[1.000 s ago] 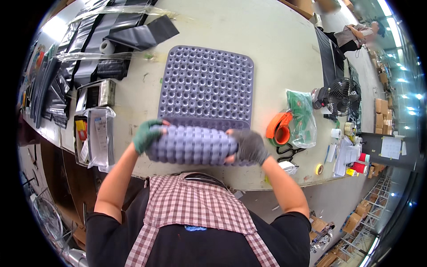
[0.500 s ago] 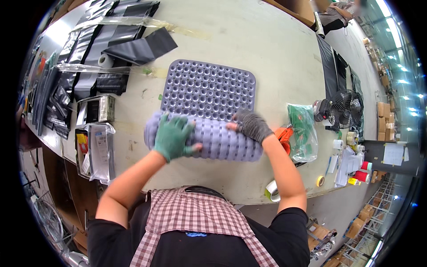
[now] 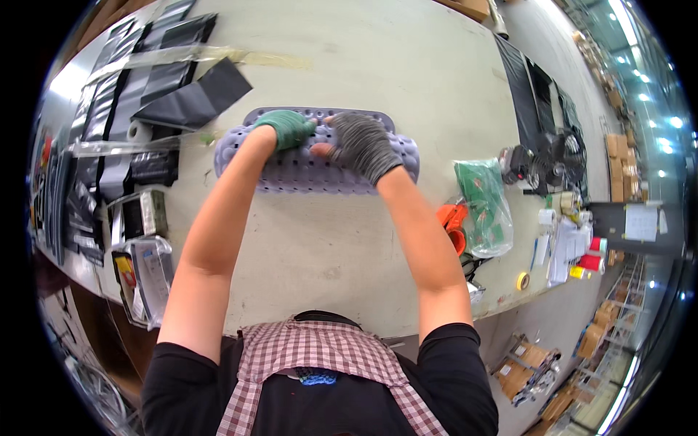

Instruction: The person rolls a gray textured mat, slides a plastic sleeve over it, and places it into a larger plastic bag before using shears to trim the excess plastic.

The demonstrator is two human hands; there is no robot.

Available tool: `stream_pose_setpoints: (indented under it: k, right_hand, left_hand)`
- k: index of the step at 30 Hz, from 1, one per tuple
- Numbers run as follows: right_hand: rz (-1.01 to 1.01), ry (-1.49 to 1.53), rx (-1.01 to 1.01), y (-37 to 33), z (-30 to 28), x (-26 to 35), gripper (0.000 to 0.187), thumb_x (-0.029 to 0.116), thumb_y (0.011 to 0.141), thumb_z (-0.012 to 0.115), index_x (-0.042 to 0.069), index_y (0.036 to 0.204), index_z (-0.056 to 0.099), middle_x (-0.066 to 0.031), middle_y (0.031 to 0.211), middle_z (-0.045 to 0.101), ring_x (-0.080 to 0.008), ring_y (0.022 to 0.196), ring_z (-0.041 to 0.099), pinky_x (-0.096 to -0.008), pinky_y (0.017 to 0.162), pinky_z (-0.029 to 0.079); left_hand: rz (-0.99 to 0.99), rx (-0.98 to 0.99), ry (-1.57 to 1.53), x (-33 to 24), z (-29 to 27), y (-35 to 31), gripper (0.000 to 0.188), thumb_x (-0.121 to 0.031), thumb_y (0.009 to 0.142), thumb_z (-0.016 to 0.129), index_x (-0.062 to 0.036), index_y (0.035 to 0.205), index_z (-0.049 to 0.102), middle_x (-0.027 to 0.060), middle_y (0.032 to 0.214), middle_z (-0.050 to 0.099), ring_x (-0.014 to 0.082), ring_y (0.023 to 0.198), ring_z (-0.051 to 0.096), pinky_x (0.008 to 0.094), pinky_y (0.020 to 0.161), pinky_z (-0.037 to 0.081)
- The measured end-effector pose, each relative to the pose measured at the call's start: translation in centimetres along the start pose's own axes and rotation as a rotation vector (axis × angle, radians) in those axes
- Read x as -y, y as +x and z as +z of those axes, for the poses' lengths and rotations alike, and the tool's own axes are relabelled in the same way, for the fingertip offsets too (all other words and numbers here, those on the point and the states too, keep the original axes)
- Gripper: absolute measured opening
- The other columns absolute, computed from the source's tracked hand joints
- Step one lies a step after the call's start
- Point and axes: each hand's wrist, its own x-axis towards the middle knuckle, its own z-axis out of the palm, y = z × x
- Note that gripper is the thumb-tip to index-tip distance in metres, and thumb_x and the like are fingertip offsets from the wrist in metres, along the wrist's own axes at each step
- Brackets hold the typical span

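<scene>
From my remote seat I see the left hand (image 3: 285, 129) and right hand (image 3: 361, 143) on the part-rolled mat (image 3: 313, 168), upper centre of frame. Rolling seems underway; the next move likely calls for even pressure (clenched or merely pressing, I can't tell).

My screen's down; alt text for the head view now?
The person's green-gloved left hand and grey-gloved right hand are on a mostly rolled purple mat on a pale table. Black plastic sheets lie to the left, a plastic bag to the right.
</scene>
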Motion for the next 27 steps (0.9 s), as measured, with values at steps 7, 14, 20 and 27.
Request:
stream_pose_setpoints:
  k: [7, 14, 20, 27]
  right_hand:
    - [-0.205, -0.43, -0.371, -4.0, 4.9, 3.3, 0.052, 0.024, 0.077, 0.064, 0.011, 0.124, 0.045, -0.0182, 0.113, 0.053, -0.0366, 0.109, 0.049, -0.0527, 0.093, 0.036]
    - [-0.135, -0.351, -0.498, -18.5, 11.1, 11.7, 0.035, 0.025, 0.086, 0.052, 0.018, 0.119, 0.054, -0.0166, 0.113, 0.059, -0.0353, 0.102, 0.058, -0.0491, 0.091, 0.046]
    - [-0.134, -0.2, -0.362, -24.2, 13.8, 14.8, 0.042, 0.023, 0.092, 0.043, 0.015, 0.133, 0.046, -0.0213, 0.125, 0.054, -0.0421, 0.118, 0.048, -0.0589, 0.102, 0.031]
    - [-0.062, 0.423, -0.776, -31.1, 4.0, 5.4, 0.011, 0.015, 0.082, 0.066, 0.007, 0.09, 0.065, -0.0071, 0.09, 0.068, -0.021, 0.081, 0.064, -0.0328, 0.074, 0.052]
  left_hand:
    - [-0.125, 0.099, -0.404, 4.0, 0.1, 2.9, 0.048, -0.044, 0.088, 0.049, -0.0034, 0.104, 0.068, 0.0096, 0.094, 0.068, 0.0166, 0.085, 0.061, 0.0352, 0.082, 0.049]
    - [0.399, 0.261, 0.317, 2.1, 12.3, -11.6, 0.042, -0.036, 0.087, 0.041, -0.0012, 0.086, 0.064, 0.0256, 0.094, 0.063, 0.0392, 0.086, 0.062, 0.0445, 0.077, 0.047]
    - [-0.032, 0.193, 0.065, -0.1, 15.4, -17.7, 0.053, -0.042, 0.094, 0.034, -0.0015, 0.091, 0.067, 0.0237, 0.096, 0.064, 0.0415, 0.093, 0.06, 0.0463, 0.085, 0.044]
    - [-0.031, 0.109, -0.074, 0.7, 16.1, -17.9, 0.048, -0.04, 0.093, 0.037, -0.0027, 0.1, 0.065, 0.0216, 0.101, 0.065, 0.0383, 0.098, 0.06, 0.0431, 0.085, 0.044]
